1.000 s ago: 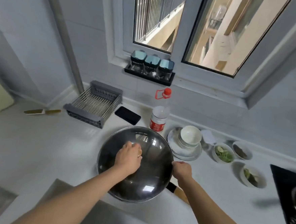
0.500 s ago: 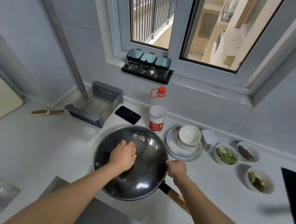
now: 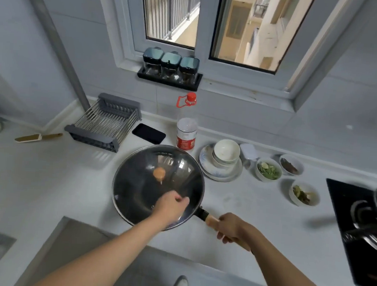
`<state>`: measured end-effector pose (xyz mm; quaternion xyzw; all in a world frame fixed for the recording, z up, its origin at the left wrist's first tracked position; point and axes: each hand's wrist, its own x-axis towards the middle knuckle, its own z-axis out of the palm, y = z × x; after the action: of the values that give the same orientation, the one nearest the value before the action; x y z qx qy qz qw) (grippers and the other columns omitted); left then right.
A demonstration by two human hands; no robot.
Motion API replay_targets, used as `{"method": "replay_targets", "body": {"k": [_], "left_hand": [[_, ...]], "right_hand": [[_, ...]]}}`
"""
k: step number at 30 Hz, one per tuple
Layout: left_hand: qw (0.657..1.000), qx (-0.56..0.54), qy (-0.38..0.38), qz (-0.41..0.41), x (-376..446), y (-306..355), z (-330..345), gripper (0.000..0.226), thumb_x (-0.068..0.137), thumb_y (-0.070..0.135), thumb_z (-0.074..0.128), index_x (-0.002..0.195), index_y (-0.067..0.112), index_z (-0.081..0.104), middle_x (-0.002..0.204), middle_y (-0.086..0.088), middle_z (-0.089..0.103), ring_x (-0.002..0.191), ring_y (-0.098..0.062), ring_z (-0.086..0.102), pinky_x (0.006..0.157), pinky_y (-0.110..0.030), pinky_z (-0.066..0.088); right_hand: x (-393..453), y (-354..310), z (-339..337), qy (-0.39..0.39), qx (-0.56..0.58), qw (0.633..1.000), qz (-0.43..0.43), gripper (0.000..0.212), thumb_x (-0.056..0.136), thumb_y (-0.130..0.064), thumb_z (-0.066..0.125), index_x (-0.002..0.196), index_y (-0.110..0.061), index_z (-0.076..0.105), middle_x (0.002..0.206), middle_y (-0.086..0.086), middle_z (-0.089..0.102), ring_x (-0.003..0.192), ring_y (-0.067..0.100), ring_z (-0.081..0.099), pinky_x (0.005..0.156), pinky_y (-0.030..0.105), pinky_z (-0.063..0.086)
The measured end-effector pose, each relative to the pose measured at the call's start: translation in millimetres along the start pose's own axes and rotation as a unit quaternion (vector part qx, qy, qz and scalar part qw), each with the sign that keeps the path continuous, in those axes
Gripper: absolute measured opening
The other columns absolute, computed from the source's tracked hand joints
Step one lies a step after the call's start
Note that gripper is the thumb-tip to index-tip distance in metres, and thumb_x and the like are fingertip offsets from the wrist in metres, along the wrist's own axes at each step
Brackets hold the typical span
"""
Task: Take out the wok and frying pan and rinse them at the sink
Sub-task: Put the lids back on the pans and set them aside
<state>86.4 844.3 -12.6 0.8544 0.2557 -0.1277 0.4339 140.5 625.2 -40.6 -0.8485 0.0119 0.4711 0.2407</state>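
Resting on the counter (image 3: 46, 177), dark lidded wok (image 3: 157, 186), right grip (image 3: 233, 228) around its wooden handle (image 3: 212, 220).

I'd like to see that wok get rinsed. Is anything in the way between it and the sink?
Nothing visible blocks it. The wok sits on the counter just behind the sink, with only bare counter between. The right hand grips its handle; the glass lid is on it.

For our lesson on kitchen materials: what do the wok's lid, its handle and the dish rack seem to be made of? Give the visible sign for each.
Lid: probably glass with a metal rim; the dark wok shows through and it reflects the window.
Handle: looks like light wood, matte tan, with a dark collar at the wok.
Dish rack: seemingly shiny metal rods in a matte grey frame, perhaps plastic.
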Motion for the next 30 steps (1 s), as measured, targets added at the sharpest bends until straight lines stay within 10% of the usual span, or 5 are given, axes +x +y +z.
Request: {"method": "replay_targets", "body": {"k": [7, 15, 19, 30], "left_hand": [[0.866, -0.3, -0.31, -0.252, -60.1, -53.8, 40.9, 0.043, 0.092, 0.057, 0.053, 0.096, 0.015, 0.059, 0.093, -0.007, 0.064, 0.081, -0.019, 0.063, 0.077, -0.03, 0.053], [0.779, -0.523, -0.147, -0.315, -42.6, -51.2, 60.9, 0.028, 0.095, 0.026, 0.063, 0.075, 0.013, 0.048, 0.073, -0.006, 0.059, 0.061, -0.018, 0.056, 0.062, -0.03, 0.051], [0.78, -0.535, -0.102, -0.308, -36.3, -66.6, 82.5, 0.038, 0.092, 0.023, 0.064, 0.062, 0.017, 0.043, 0.049, 0.002, 0.042, 0.043, -0.012, 0.039, 0.041, -0.021, 0.04], [0.818, -0.5, -0.115, -0.26, -72.5, -64.4, 44.9, 0.045, 0.094, 0.027, 0.062, 0.059, 0.021, 0.035, 0.042, 0.005, 0.036, 0.047, -0.012, 0.035, 0.05, -0.024, 0.037]], "right_hand": [[-43.9, -0.6, 87.8, -0.028, 0.09, 0.996, -0.011, 0.018, 0.087, -0.018, 0.071, 0.098, -0.005, 0.066, 0.078, 0.005, 0.068, 0.061, 0.016, 0.066, 0.072, 0.033, 0.061], [-42.2, -21.6, 121.7, -0.196, 0.222, 0.954, 0.041, 0.011, 0.09, -0.013, 0.064, 0.091, -0.003, 0.057, 0.075, 0.011, 0.063, 0.064, 0.019, 0.069, 0.062, 0.025, 0.058], [-26.5, -8.1, 139.9, -0.178, 0.226, 0.958, -0.001, 0.006, 0.084, -0.009, 0.064, 0.079, -0.009, 0.06, 0.07, 0.005, 0.066, 0.049, 0.01, 0.052, 0.051, 0.021, 0.047], [-72.2, -33.6, 164.7, -0.027, 0.22, 0.973, -0.067, 0.022, 0.077, -0.006, 0.065, 0.061, -0.012, 0.051, 0.054, 0.005, 0.051, 0.041, 0.014, 0.045, 0.048, 0.021, 0.043]]}}
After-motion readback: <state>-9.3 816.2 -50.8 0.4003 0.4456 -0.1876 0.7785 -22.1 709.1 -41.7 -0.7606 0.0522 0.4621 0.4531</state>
